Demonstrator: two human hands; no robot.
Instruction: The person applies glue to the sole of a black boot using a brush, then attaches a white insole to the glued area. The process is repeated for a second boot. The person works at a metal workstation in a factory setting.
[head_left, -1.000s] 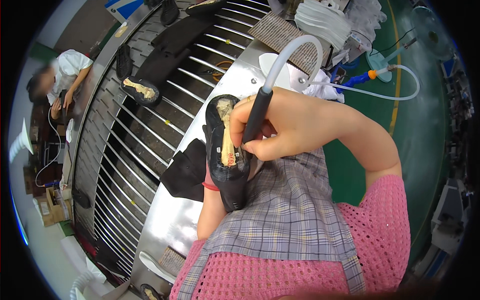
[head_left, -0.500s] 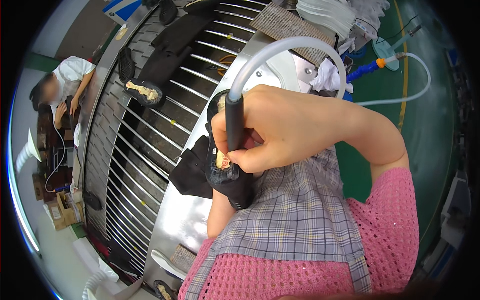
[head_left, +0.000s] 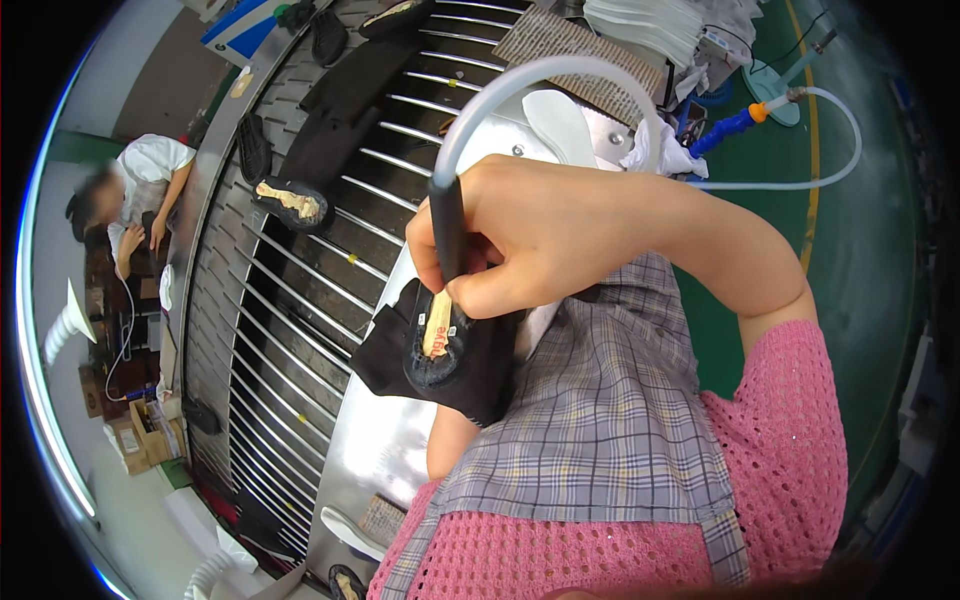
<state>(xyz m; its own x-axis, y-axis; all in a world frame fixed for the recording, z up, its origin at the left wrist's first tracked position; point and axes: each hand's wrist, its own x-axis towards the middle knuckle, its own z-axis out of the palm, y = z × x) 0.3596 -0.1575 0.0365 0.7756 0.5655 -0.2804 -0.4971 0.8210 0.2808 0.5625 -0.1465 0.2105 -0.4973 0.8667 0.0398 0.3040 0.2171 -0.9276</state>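
My right hand [head_left: 510, 240] is closed round a black pen-like handle [head_left: 450, 235] with a translucent hose [head_left: 560, 68] running from its top. Its lower tip is hidden by my fingers, above the bottom of a black shoe upper [head_left: 437, 375] that is turned underside up. A pale yellowish strip with red print [head_left: 438, 328] runs along the middle of that underside. Dark glossy material rims the rounded end. Black fabric [head_left: 385, 350] spreads out beside it. My left forearm [head_left: 452, 440] reaches under the shoe upper, which hides the left hand and its fingers.
A metal bench [head_left: 375, 430] lies under the work. Left of it runs a roller conveyor [head_left: 310, 340] carrying another black upper [head_left: 290, 205]. A white sole-shaped piece [head_left: 558, 122], a ribbed board [head_left: 575, 60] and a blue jointed hose [head_left: 728, 130] are beyond. A co-worker [head_left: 150, 190] sits at far left.
My right hand and the handle have shifted slightly left and up. On the underside, they have moved from near the rounded end toward the middle, uncovering more of the pale strip.
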